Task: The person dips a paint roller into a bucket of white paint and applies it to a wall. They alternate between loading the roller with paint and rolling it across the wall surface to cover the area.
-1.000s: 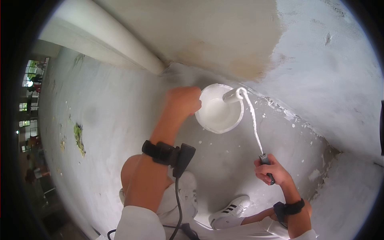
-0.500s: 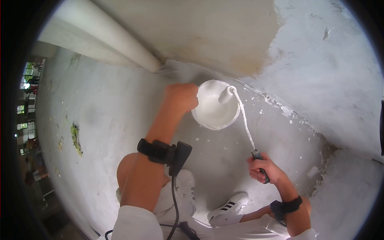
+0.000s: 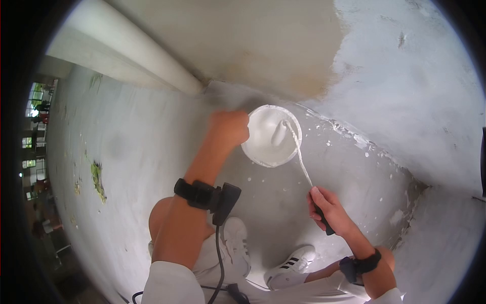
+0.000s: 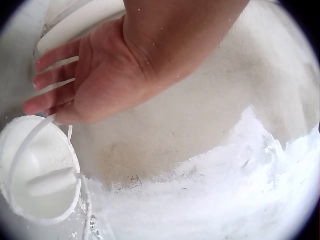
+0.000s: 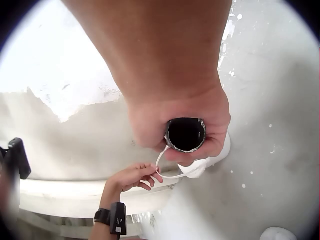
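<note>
A white bucket (image 3: 259,120) holding white paint stands on the floor, close to the foot of the wall. My left hand (image 3: 230,127) is at the bucket's left side and pinches its thin white handle (image 4: 24,142) between thumb and forefinger, the other fingers extended. My right hand (image 3: 331,210) grips the black grip of a paint roller (image 3: 279,134), whose paint-coated wire frame (image 3: 302,163) reaches up and left over the rim. The roller's white sleeve (image 4: 52,181) lies inside the bucket, at the paint.
Behind the bucket rises a wall, part bare beige (image 3: 283,45) and part white (image 3: 405,86). A thick pale pipe (image 3: 147,45) meets the floor at the far left. White shoes (image 3: 293,266) stand near me. Paint spots and leaves (image 3: 97,180) dot the floor.
The roller sleeve has come down from the bucket's right rim into the bucket. My right hand has moved left and slightly up with the grip. My left hand stays beside the bucket.
</note>
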Available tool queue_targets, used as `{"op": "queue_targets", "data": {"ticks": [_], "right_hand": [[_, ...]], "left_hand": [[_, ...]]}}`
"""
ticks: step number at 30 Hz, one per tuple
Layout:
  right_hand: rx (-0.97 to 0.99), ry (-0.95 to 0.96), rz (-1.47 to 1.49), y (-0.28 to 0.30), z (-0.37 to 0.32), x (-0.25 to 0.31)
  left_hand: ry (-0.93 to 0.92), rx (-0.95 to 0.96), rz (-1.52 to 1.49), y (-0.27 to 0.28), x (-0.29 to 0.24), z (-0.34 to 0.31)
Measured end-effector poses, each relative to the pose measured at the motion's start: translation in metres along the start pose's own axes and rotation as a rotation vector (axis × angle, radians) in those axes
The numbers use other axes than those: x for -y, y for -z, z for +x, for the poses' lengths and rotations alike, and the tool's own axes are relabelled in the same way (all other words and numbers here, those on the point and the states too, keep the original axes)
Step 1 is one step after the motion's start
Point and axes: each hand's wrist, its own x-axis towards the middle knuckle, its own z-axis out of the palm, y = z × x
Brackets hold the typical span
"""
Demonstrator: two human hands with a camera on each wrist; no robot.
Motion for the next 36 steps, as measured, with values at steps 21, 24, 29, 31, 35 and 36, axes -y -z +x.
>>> {"op": "queue_targets", "data": {"ticks": [21, 24, 29, 31, 35, 36], "right_hand": [[0.136, -0.047, 0.291, 0.002, -0.020, -0.010], [0.168, -0.059, 0.394, 0.005, -0.023, -0.008], [0.191, -0.085, 0.501, 0.006, -0.024, -0.005], [0.188, -0.096, 0.516, 0.005, -0.023, -0.004], [0.180, -0.032, 0.343, 0.004, -0.022, -0.005], [0.121, 0.003, 0.207, 0.001, -0.022, -0.003]], "left_hand": [[-0.002, 0.033, 0.038, 0.008, -0.010, -0.014], [0.031, 0.053, 0.052, 0.008, -0.012, -0.013], [0.041, 0.100, 0.038, 0.010, -0.010, -0.013], [0.037, 0.092, 0.032, 0.010, -0.010, -0.012], [0.023, 0.083, 0.061, 0.010, -0.008, -0.013], [0.018, 0.095, 0.067, 0.010, -0.008, -0.012]]}}
